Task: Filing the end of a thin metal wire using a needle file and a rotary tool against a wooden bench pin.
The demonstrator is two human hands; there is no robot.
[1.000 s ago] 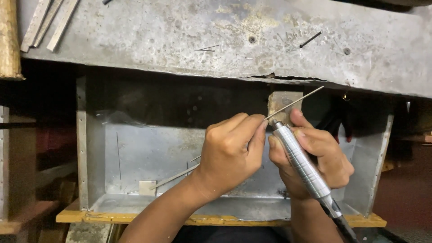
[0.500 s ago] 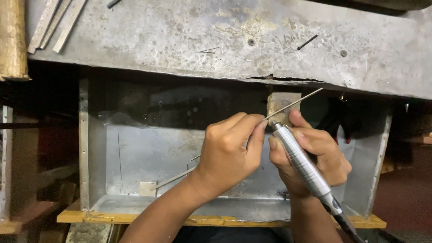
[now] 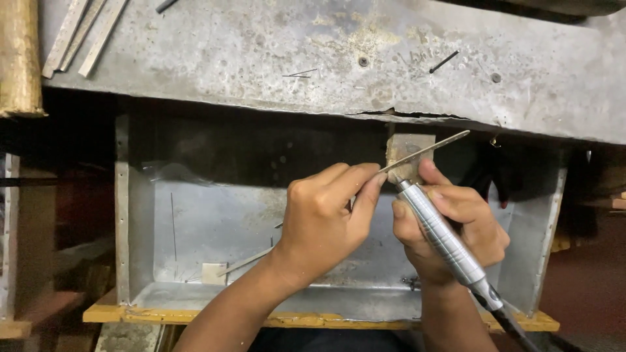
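Observation:
My left hand (image 3: 326, 221) pinches a thin flat metal strip (image 3: 433, 146) between thumb and fingers; the strip slants up to the right across a small wooden peg (image 3: 409, 145) that juts from the bench edge. My right hand (image 3: 450, 221) grips a silver rotary handpiece (image 3: 443, 238) like a pen. Its tip points up at the strip near the peg, hidden between my fingers. A black cable leaves its lower end at the bottom right.
A worn grey workbench top (image 3: 274, 52) runs across the top, with metal strips (image 3: 81, 32) at its left and a black nail (image 3: 443, 62). Below hangs an open metal tray (image 3: 195, 228) holding small scraps. A wooden post (image 3: 18, 58) stands far left.
Both hands stay at the peg; the view has shifted only slightly. The strip and handpiece keep nearly the same position.

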